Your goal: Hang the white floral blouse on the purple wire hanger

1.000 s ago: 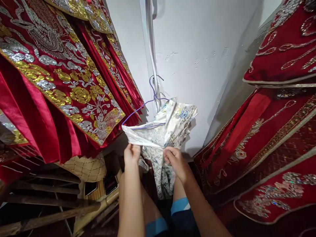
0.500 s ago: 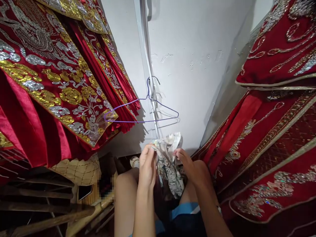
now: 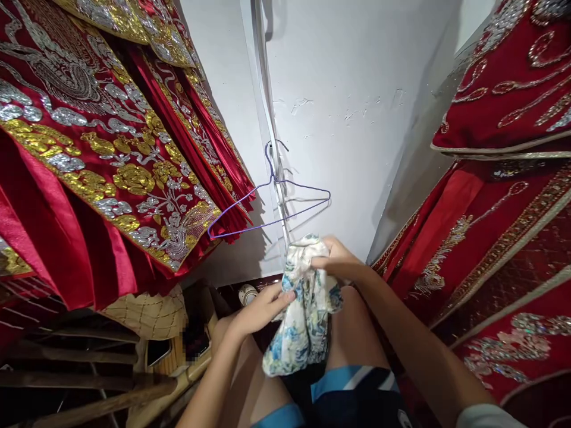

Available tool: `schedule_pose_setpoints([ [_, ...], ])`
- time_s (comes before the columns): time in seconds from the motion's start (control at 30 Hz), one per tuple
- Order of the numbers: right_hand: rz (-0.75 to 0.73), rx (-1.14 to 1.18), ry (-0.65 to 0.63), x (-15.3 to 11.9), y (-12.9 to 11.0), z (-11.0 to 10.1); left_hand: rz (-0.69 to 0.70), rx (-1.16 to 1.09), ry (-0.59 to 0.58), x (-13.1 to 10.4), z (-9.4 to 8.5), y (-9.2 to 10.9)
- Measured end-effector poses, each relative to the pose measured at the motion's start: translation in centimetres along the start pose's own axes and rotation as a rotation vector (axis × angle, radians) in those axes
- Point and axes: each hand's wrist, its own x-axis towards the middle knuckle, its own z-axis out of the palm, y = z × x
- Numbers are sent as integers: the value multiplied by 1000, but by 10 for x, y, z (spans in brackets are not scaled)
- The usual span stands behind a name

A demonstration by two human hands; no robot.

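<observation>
White, blue-flowered fabric made up the crumpled garment, which hung between two closed grips: the right hand clutched its upper right edge, and the left hand pinched its left side, thumb on top. A thin purple wire hanger hung beyond.

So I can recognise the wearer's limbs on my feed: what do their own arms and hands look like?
The left hand and right hand are ungloved, with no ring, cable or marking that I can make out. The visible left arm is bare; the right arm is bare up to a pale, whitish sleeve at the lower right.
</observation>
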Motion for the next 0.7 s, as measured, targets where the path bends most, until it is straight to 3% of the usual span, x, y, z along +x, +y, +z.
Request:
schedule_pose_setpoints([
  [0.07,-155,-45,122,10,-6,-16,-63,149,-133,-12,-10,-10],
  [0.13,-313,-95,288,29,-6,-30,-87,278,-115,-24,-25,-13],
  [0.2,-395,-137,372,55,1,-38,-103,380,-32,-33,-44,-10],
  [0.3,-352,-163,312,95,23,-36,-120,598,140,-40,-79,-1],
  [0.4,-253,-194,272,118,45,-27,-71,743,272,-35,-111,4],
  [0.57,-236,-238,427,109,56,-31,26,749,434,-18,-131,15],
  [0.7,-241,-272,465,89,48,-44,-80,861,483,-2,-127,37],
])
